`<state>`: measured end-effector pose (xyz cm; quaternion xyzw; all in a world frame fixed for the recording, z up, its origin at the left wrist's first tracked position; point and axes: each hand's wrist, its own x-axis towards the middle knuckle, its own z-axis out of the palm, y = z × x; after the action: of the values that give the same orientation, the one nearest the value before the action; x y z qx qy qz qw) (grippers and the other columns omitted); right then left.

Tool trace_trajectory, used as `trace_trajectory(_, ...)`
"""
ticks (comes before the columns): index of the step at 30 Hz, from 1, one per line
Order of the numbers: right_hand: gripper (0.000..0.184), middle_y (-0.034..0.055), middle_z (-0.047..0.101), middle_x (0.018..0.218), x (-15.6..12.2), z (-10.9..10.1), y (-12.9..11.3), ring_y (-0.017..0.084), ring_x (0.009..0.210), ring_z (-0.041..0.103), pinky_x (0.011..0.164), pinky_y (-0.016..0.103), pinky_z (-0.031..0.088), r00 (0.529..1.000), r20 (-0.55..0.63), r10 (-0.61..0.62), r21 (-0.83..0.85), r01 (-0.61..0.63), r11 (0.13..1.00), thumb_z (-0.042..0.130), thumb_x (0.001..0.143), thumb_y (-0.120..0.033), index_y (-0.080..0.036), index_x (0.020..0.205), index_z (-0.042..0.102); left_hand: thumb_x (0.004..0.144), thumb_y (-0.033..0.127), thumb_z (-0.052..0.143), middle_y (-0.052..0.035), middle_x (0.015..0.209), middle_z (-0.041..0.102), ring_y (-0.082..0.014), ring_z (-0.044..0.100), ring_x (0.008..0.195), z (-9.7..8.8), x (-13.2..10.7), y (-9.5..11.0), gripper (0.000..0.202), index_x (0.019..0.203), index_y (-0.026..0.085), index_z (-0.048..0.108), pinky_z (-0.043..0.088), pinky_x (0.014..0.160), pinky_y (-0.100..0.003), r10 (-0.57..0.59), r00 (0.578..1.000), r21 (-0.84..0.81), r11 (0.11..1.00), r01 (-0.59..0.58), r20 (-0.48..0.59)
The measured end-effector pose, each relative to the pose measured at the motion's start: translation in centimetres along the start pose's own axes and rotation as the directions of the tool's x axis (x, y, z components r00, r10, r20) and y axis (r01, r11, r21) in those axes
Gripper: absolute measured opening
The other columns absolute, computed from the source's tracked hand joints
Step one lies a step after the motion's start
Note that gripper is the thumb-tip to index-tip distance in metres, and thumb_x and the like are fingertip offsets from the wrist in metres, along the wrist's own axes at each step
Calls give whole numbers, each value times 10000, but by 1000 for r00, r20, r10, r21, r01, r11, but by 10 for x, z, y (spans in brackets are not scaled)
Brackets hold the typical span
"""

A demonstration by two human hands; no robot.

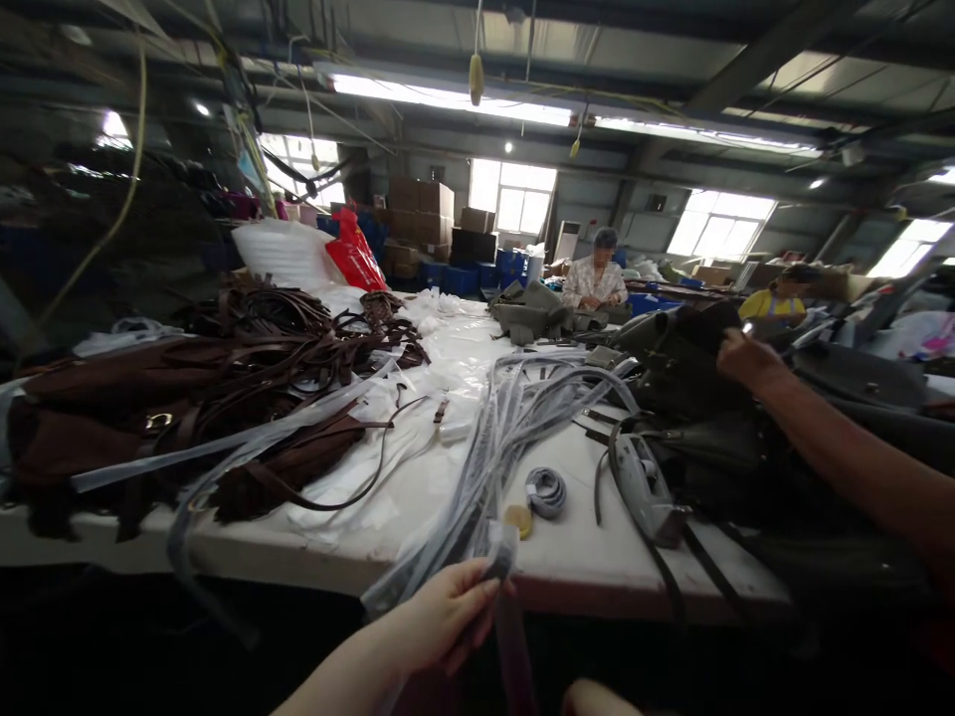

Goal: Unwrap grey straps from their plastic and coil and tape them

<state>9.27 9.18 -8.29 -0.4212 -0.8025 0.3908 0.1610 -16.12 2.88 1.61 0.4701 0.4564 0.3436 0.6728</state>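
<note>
My left hand [454, 615] is closed at the table's front edge, pinching the end of a strap [501, 553] wrapped in clear plastic. Part of the plastic hangs below the fingers. Only a sliver of my right hand [597, 700] shows at the bottom edge, its fingers out of sight. Beyond my left hand lies a long bundle of plastic-wrapped grey straps [514, 418]. Beside it sit a coiled grey strap [547, 492] and a yellow round object [517, 520], perhaps a tape roll.
Brown bags with straps [111, 398] are heaped on the left of the white table [448, 348]. Dark green bags [701, 428] fill the right, where a co-worker's hand [748, 360] reaches in. Another person [595, 278] works at the far end. A red plastic bag [353, 254] stands behind.
</note>
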Motion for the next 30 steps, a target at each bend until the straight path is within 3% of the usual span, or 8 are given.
trace_trajectory(5,391,104,707,1104,-7,-28,-26,273,1082,628,955,404,489,988,-136,-76,219,105,970,507,956,-512,-192,1087,689,788,709,601,36,605,523,-77,407,465,20,4,-9,584,941,149,667,297,451,-214,-134,963,241,967,77,232)
trace_trajectory(7,463,100,711,1069,-6,-33,-36,260,1038,638,917,368,493,993,-8,-117,377,112,920,461,959,-563,-180,1096,681,781,703,622,22,641,542,-92,447,552,25,5,-10,586,933,141,690,340,533,-223,-107,955,230,972,43,276)
trace_trajectory(9,508,58,697,809,-6,-30,-42,202,772,639,707,292,496,979,162,-122,440,39,897,475,941,-605,-152,868,693,779,713,618,18,638,558,-90,432,537,25,8,-10,602,930,134,685,317,521,-227,-109,958,198,978,57,264)
trace_trajectory(11,560,-1,572,577,-8,-22,-42,132,548,508,528,240,383,974,214,-74,428,-26,903,507,913,-632,-151,643,605,810,764,511,11,606,573,-80,365,447,21,12,-10,666,936,129,670,246,453,-238,-157,962,164,979,122,222)
trace_trajectory(14,572,-28,488,505,-13,-14,-38,108,485,410,473,233,287,992,126,-15,386,-35,922,498,910,-632,-162,590,557,847,808,318,-5,584,597,-86,317,398,16,15,-11,774,1013,132,657,178,421,-245,-230,958,107,971,214,171)
trace_trajectory(20,532,10,586,550,-16,-15,-41,132,519,502,516,248,319,997,29,-71,169,65,983,455,967,-511,-152,622,642,620,641,790,-21,750,666,-131,533,643,17,25,-25,650,1022,146,663,350,562,-231,-212,971,308,936,170,108)
trace_trajectory(24,493,20,623,578,-16,-12,-45,139,545,548,525,244,323,997,-15,-77,137,78,987,450,973,-454,-152,645,659,628,689,747,-24,707,660,-119,497,569,27,32,-34,641,953,146,643,329,520,-233,-213,976,333,924,186,47)
trace_trajectory(30,347,-19,569,565,-15,-18,-46,105,542,474,508,219,298,995,-78,-54,223,70,972,567,901,-348,-140,638,659,726,872,463,6,463,485,-111,390,422,27,32,-27,737,701,162,658,302,441,-247,-250,921,273,947,168,299)
